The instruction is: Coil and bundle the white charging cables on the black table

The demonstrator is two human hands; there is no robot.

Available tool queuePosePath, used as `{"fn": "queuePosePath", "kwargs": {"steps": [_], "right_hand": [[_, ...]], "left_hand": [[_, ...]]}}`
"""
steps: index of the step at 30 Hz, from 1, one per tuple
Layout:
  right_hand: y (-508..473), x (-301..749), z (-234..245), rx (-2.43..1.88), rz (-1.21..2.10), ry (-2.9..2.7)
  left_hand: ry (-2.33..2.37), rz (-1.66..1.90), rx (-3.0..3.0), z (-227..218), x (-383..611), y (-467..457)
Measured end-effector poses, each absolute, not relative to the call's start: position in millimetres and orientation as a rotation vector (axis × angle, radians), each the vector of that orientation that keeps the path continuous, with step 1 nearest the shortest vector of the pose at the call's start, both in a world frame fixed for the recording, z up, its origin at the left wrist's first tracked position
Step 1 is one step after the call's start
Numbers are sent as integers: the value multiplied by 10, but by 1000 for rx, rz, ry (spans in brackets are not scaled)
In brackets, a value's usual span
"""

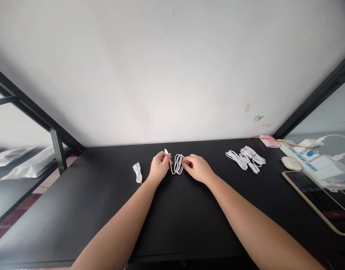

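A white charging cable (178,164) lies in loose loops on the black table, between my two hands. My left hand (160,165) is closed on one end of it, and the white plug sticks up past the thumb. At the right side of the loops my right hand (197,167) pinches the coil between thumb and fingertips. Left of my left hand rests a small bundled white cable (137,173). Farther right lie more bundled white cables (247,159), partly overlapping.
Along the right edge are a power strip (290,150) with white chargers (326,167), a phone (320,200), a white rounded case (291,163) and a pink-and-white packet (269,141). A pale wall (167,75) closes off the back. Black metal frame bars (58,148) stand at both sides.
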State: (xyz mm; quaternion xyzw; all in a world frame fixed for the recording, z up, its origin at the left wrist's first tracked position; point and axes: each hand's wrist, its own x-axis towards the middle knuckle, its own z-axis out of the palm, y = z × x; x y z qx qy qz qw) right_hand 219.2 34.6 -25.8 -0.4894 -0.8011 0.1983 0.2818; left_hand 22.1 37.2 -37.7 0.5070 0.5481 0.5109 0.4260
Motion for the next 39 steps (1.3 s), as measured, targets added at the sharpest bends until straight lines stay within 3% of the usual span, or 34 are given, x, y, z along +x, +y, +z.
{"fn": "queuePosePath", "kwargs": {"steps": [13, 27, 33, 39], "right_hand": [[384, 2196, -302, -1413, 515, -1985], [551, 2237, -352, -1064, 1249, -1035], [494, 2237, -273, -949, 1443, -1047], [480, 2234, -266, -911, 1438, -1114]], "left_hand": [[1376, 1237, 1294, -366, 223, 359], [1308, 1279, 1281, -316, 252, 345], [1204, 1241, 1338, -309, 247, 332], [1248, 1199, 1372, -327, 220, 318]]}}
